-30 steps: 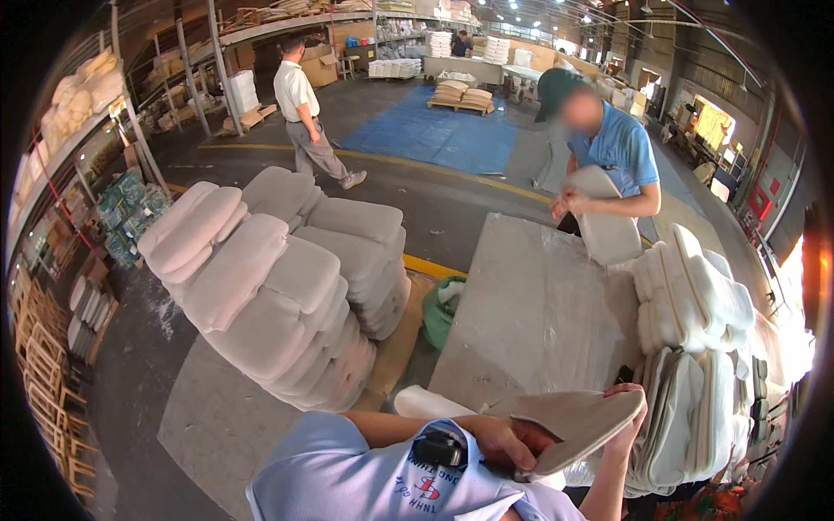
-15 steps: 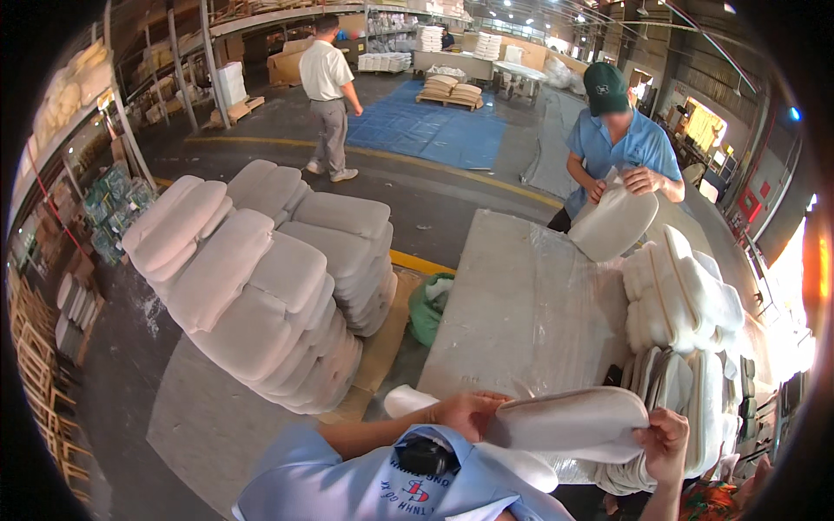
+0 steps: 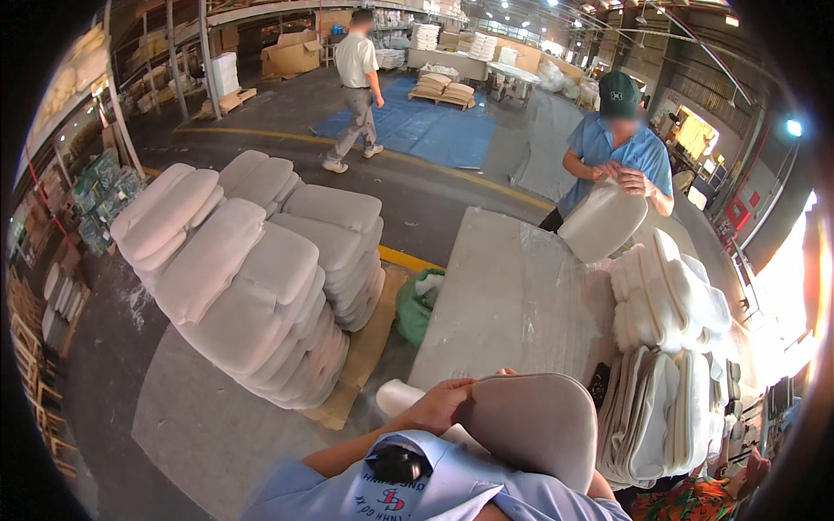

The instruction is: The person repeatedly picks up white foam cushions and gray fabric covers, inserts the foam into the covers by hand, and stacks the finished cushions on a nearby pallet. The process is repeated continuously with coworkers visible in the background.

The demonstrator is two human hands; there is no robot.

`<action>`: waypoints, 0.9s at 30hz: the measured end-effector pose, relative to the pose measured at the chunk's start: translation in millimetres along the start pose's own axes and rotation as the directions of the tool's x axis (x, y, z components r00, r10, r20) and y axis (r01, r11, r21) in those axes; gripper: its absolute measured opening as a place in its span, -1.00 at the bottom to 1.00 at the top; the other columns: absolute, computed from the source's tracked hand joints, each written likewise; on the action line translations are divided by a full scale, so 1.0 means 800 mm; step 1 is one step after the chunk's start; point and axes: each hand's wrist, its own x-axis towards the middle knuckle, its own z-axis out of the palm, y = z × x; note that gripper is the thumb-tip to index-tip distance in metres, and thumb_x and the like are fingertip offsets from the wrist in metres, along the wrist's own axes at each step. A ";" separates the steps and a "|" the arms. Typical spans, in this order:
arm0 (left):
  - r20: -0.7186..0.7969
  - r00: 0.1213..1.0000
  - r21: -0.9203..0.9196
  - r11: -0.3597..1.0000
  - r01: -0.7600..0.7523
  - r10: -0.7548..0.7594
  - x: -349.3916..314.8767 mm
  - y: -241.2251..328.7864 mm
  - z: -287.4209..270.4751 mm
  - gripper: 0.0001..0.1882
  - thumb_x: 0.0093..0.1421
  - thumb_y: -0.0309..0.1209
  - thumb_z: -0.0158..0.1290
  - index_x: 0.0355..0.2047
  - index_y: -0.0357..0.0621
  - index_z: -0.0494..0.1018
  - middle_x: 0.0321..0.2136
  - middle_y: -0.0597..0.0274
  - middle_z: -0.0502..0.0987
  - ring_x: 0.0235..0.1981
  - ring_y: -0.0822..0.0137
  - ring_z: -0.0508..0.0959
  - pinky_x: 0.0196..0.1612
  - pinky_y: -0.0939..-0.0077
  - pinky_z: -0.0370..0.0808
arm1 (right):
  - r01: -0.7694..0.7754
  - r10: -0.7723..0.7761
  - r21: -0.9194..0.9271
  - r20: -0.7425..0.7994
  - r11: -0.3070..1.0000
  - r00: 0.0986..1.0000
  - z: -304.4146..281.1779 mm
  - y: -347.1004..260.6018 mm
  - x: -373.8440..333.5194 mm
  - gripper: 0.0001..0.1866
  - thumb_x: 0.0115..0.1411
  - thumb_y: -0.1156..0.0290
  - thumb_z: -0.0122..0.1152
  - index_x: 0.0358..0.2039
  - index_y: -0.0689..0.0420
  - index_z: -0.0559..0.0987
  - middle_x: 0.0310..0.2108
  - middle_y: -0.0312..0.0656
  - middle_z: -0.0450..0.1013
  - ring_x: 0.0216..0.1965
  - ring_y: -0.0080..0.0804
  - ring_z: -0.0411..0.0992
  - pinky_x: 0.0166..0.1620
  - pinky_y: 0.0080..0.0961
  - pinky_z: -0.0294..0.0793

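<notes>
Warehouse table (image 3: 512,295) carries two cushion stacks (image 3: 669,347); left hand (image 3: 443,404), fingers curled, grips one foam cushion (image 3: 534,425). Right hand hidden, grip untellable.

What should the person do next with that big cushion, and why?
Probably lower the grey cushion flat onto the plastic-covered table. The left hand grips its edge, it is held against the chest, and bare table lies just ahead.

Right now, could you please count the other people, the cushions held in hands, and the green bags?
Other people: 2, walking person, co-worker
Held cushions: 2, near cushion, far cushion
Bags: 1, green bag
Total: 5
</notes>
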 end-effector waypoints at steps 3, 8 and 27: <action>-0.224 0.970 0.177 0.983 -0.053 0.093 -0.002 -0.012 -0.008 -0.80 0.45 -0.37 0.04 -0.09 -0.17 0.61 -0.27 0.38 0.61 -0.25 0.51 0.56 -0.12 0.59 0.48 | -0.011 0.000 0.103 0.104 0.995 0.995 0.012 0.006 0.010 -0.67 0.37 0.19 0.34 -0.08 0.19 0.57 -0.22 -0.20 0.57 -0.19 -0.36 0.58 -0.13 -0.35 0.62; -0.276 0.929 0.429 0.897 -0.109 0.245 0.004 -0.020 0.005 -0.80 0.44 -0.41 0.02 -0.15 -0.19 0.63 -0.34 0.41 0.57 -0.30 0.57 0.45 -0.18 0.63 0.40 | -0.085 0.024 0.273 0.219 0.958 0.975 0.007 0.004 0.000 -0.66 0.35 0.18 0.37 -0.08 0.18 0.57 -0.23 -0.21 0.58 -0.22 -0.39 0.59 -0.17 -0.40 0.61; -0.161 0.985 0.076 0.996 -0.047 0.059 -0.038 -0.029 -0.016 -0.67 0.48 -0.27 0.10 0.13 -0.17 0.48 -0.07 0.23 0.62 -0.06 0.34 0.62 0.08 0.41 0.53 | -0.326 -0.026 0.513 0.564 0.794 0.825 0.008 -0.026 0.015 -0.66 0.33 0.17 0.39 -0.10 0.16 0.57 -0.29 -0.24 0.60 -0.38 -0.55 0.58 -0.34 -0.61 0.58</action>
